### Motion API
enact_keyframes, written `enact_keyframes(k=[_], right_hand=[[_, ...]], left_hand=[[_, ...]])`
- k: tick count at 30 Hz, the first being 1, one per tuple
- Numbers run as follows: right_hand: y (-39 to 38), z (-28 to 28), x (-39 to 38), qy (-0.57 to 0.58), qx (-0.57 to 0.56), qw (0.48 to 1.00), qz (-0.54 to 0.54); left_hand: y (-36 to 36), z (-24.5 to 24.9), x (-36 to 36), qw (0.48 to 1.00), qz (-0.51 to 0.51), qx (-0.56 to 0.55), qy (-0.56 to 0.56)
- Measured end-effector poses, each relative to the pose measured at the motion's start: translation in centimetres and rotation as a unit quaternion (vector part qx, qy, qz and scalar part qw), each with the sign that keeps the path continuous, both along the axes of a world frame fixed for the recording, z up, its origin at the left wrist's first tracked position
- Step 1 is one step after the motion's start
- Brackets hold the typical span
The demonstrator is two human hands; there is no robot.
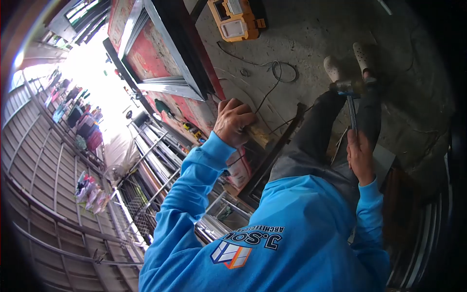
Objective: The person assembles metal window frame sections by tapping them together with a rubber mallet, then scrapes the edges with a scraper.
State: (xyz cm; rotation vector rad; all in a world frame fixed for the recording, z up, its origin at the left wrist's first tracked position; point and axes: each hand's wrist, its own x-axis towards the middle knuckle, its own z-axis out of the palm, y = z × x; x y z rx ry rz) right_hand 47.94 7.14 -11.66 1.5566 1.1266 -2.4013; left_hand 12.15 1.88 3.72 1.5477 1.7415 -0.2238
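A: Principal items?
B: One mallet (352,109), its handle closed in the fingers of the right hand (359,155), head before the lower legs (318,129). One metal frame (188,61), over a red panel (158,51). Left hand (234,121): fingers curled beside the frame's near corner; grip, cannot tell
A: Surroundings, obstructions?
B: Dark rail (292,125) between left hand and legs; looped cable (295,73); yellow case (250,27)
A: Edges, room?
B: Frame corner juts toward left hand; open floor (311,46) between cable and shoes (332,69)
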Motion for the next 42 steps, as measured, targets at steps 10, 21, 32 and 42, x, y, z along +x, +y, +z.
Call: enact_keyframes(k=[10, 21, 32, 42], right_hand=[[-1.2, 0.2, -0.5, 0.003, 0.048, 0.998, 0.029], [1.5, 3.3, -3.1, 0.028, 0.059, 0.996, 0.056], [2.1, 2.3, -3.0, 0.022, 0.055, 0.996, 0.069], [1.0, -3.9, -2.5, 0.038, -0.175, 0.984, 0.01]], left_hand=[[-1.8, -0.9, -3.1, 0.997, -0.058, 0.039, -0.04], [-1.0, -0.5, -3.3, 0.991, -0.034, 0.124, -0.033], [-2.9, -4.1, -2.5, 0.946, 0.301, -0.004, 0.122], [-2.1, -5.6, 3.7, 0.989, 0.136, -0.048, -0.043]])
